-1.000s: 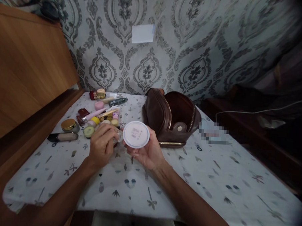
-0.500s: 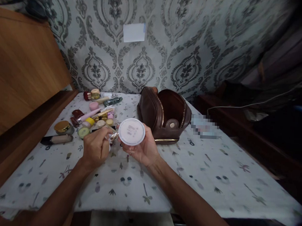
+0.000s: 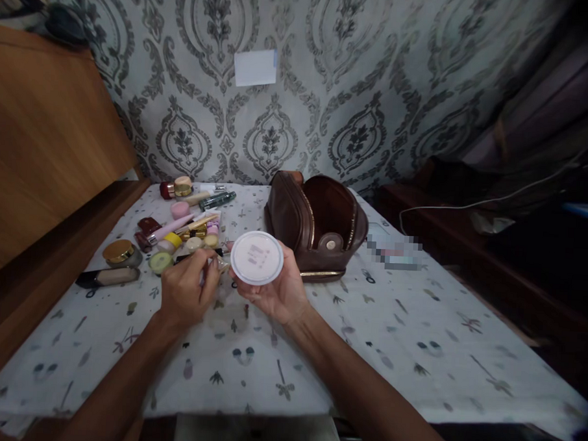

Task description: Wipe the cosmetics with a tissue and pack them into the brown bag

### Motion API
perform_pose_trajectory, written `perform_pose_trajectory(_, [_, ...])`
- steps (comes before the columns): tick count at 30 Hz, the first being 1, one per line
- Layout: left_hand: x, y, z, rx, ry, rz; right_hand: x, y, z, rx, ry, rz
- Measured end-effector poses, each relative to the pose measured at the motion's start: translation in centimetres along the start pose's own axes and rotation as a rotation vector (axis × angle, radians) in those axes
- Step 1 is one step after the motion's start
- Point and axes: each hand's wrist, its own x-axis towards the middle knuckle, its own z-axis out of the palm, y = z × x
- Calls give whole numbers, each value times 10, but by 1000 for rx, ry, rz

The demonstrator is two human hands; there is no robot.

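Cloth-covered tabletop (image 3: 317, 358): brown bag (image 3: 288, 223) gapes beyond and right of the hands, right hand (image 3: 284, 291) nearer
Bag smooth, leather-look, rounded, metal zip teeth edging its mouth; right hand grasps the round tub (image 3: 256, 258) up off the cloth, pale flat printed face to camera, disc so no long axis; left hand (image 3: 188, 287) just left of it, pinching a crinkled shiny clear scrap (image 3: 221, 263), likely film, can't tell if it touches the tub

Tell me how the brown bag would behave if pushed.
The brown bag would probably hold its shape, since its sides stand up around the open mouth. It would likely slide rather than roll, given its broad lower part.
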Motion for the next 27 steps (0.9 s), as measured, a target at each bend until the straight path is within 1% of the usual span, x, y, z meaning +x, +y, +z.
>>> perform_pose_trajectory(4, [1,-1,2,65,-19,-19,0,-2,-1,-8,-9,-15])
perform_pose_trajectory(10, [0,-6,6,199,-153,-81,1,-3,-4,-27,-23,-40])
perform_pose_trajectory(15, [-2,-10,8,266,-201,-132,2,-3,-7,-90,-29,-67])
perform_pose_trajectory(19, [-1,-9,10,304,-241,-150,1,-5,-6,-113,-31,-74])
perform_pose_trajectory(23, [0,-8,9,308,-274,-169,-4,-13,-1,-125,-26,-105])
perform_pose_trajectory(27, [0,-7,8,312,-283,-174,-14,-28,4,-202,-27,-149])
